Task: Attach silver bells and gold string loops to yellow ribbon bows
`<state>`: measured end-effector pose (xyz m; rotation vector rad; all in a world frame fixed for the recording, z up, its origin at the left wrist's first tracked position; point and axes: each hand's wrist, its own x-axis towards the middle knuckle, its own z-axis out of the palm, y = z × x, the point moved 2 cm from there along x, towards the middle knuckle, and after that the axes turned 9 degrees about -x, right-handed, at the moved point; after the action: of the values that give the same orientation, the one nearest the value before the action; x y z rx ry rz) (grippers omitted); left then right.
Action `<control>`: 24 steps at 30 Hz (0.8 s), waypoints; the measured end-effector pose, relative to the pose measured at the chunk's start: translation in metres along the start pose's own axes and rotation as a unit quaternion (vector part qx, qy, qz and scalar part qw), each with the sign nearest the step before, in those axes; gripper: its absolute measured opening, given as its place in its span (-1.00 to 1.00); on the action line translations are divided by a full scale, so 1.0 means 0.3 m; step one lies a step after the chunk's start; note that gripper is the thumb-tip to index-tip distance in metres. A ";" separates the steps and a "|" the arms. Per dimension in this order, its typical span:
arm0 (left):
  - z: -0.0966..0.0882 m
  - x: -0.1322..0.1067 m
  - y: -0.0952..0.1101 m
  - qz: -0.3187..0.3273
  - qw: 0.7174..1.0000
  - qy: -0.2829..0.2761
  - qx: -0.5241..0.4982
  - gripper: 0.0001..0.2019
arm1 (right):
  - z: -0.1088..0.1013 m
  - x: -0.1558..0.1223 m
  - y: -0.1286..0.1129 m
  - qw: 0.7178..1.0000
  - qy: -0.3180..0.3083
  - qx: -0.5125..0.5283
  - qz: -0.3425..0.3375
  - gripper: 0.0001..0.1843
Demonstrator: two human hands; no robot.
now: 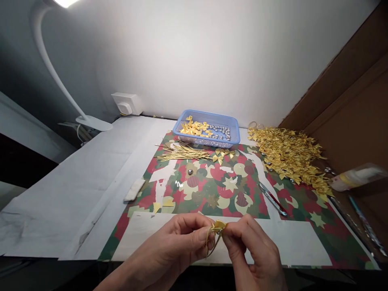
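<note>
In the head view, both hands work just above the near edge of the table (100, 165), over a white strip (303, 240) laid along the front of a patterned sheet (206, 200). The white-covered surface stretches wide to the left; at the right a brown cardboard wall (354, 105) closes off the side, and behind the blue basket (209, 140) a pale wall rises. Between basket and hands, much of the patterned sheet shows.

There is one basket, holding gold bows and silver beads too many to count, one lamp base (97, 123), one bottle (351, 178), one white block (134, 190), and two yellow scraps (168, 202). One silver bead (190, 172) lies alone mid-sheet. The bundle of gold strands (183, 152) and the heap of bows (286, 157) cannot be counted.

The left hand (189, 240) and right hand (251, 242) meet at one small gold bow (220, 224), pinched between the fingertips of both. It is shiny yellow-gold, partly hidden by fingers, and a thin gold cord (217, 242) loops down beneath it.
</note>
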<state>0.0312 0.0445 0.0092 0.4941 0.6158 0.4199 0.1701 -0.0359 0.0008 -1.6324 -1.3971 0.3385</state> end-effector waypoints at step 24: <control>0.013 -0.002 0.003 -0.014 1.000 -0.012 -0.014 -0.85 | 0.007 0.001 0.017 1.000 0.006 -0.008 -0.011 -0.80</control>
<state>0.0331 0.0435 0.0128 0.4619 0.5931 0.3953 0.1719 -0.0342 -0.0040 -1.6283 -1.4107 0.3041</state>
